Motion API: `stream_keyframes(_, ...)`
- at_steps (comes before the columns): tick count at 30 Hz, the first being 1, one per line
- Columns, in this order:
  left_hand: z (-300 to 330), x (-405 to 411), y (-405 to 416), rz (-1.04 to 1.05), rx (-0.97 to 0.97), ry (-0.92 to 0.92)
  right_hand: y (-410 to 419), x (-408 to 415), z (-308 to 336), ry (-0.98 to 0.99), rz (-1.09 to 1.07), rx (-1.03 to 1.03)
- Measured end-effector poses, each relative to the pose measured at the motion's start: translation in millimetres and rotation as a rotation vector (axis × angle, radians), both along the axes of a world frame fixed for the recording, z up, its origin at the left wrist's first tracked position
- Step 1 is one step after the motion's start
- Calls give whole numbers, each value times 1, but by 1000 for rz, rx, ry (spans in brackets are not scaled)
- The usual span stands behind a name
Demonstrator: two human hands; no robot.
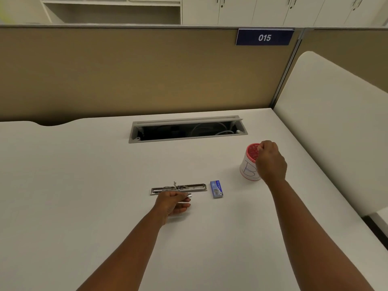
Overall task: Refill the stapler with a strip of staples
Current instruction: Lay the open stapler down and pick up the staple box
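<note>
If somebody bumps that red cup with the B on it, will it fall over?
Probably not easily. The cup stands upright on the desk and looks fairly squat, so a light nudge would likely just slide it. It seems to hold small bits inside, so if it tipped they would probably scatter. The right hand at its rim could steady it.

My right hand [270, 162] hides part of the cup [249, 164]; its fingertips are hidden. Staple box [216, 189] print is unreadable.
</note>
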State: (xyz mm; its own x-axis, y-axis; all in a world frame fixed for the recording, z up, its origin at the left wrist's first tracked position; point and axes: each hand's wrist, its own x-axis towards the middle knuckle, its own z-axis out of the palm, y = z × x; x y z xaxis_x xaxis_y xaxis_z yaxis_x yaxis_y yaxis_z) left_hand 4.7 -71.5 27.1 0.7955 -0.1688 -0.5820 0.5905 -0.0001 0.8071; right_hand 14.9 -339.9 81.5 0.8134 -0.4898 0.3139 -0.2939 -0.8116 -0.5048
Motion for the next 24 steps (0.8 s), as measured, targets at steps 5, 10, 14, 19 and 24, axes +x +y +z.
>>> stream_keyframes(5,2,3,-7,-13,0,-3,-26,8,-7,203,-27,-58)
stream_keyframes(10,4,4,-12,-21,-3,-8,-34,10,-11,189,-28,-75)
stream_keyframes(14,8,4,-18,-23,-18,-8,-34,8,-9,132,-34,-60)
stream_keyframes(19,19,6,-31,-27,-54,-23,-10,-4,1,-62,136,175)
stream_keyframes(24,30,5,-52,-81,-65,-63,29,-27,-1,228,642,345)
